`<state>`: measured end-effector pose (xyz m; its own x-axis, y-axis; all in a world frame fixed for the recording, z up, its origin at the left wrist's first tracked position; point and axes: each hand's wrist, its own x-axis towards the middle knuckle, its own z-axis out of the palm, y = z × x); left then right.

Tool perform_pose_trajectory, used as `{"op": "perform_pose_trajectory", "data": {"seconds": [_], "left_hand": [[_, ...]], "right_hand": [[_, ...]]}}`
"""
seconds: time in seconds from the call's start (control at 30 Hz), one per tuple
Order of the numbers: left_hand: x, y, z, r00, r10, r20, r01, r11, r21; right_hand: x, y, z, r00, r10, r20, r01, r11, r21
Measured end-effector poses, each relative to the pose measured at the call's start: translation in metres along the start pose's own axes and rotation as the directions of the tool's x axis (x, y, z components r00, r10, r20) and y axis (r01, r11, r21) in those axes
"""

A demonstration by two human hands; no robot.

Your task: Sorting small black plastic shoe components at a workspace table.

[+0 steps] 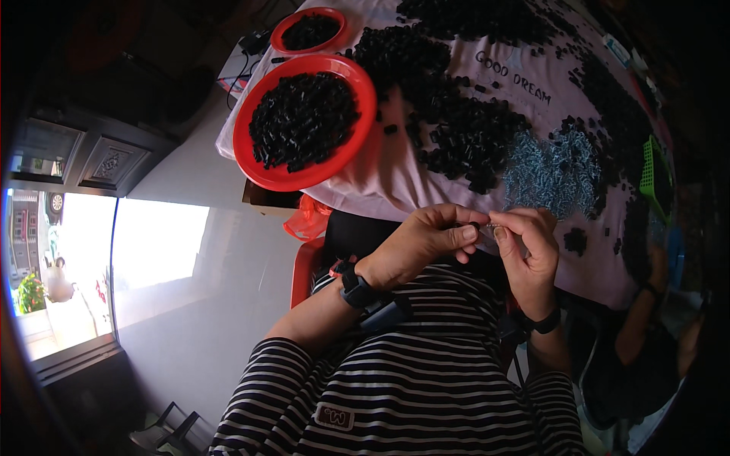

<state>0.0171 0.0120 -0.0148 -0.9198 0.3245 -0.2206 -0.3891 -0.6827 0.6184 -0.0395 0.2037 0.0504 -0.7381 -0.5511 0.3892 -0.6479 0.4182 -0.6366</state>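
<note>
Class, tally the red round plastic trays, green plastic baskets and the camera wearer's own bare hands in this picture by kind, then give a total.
Large red round plastic tray and smaller red round plastic tray: 2
Green plastic basket: 1
Wearer's bare left hand and bare right hand: 2
Total: 5

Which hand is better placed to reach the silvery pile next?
Probably the right hand: it lies just below the silvery pile in the picture, while the left hand is farther off. Both are pinching small parts, though.
</note>
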Motion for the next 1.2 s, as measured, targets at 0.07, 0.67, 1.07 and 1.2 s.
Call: {"op": "perform_pose_trajectory", "data": {"seconds": [0.07,0.67,1.07,1.2], "left_hand": [[-0.001,-0.001,0.0,0.999,0.033,-0.009,-0.033,0.999,0.033],[-0.003,-0.006,0.0,0.991,0.134,-0.016,-0.128,0.973,0.19],[-0.002,-0.008,-0.005,0.992,0.127,0.006,-0.126,0.977,0.17],[-0.006,-0.005,-0.005,0.998,0.064,0.016,-0.066,0.981,0.185]], "right_hand": [[-0.001,0.0,0.0,1.0,-0.004,0.008,0.004,1.0,0.001],[-0.002,0.001,0.006,0.996,0.062,0.058,-0.064,0.998,0.026],[0.015,0.06,0.032,0.995,-0.095,0.011,0.095,0.96,-0.262],[0.019,0.075,0.048,0.961,-0.268,0.067,0.27,0.86,-0.433]]}}
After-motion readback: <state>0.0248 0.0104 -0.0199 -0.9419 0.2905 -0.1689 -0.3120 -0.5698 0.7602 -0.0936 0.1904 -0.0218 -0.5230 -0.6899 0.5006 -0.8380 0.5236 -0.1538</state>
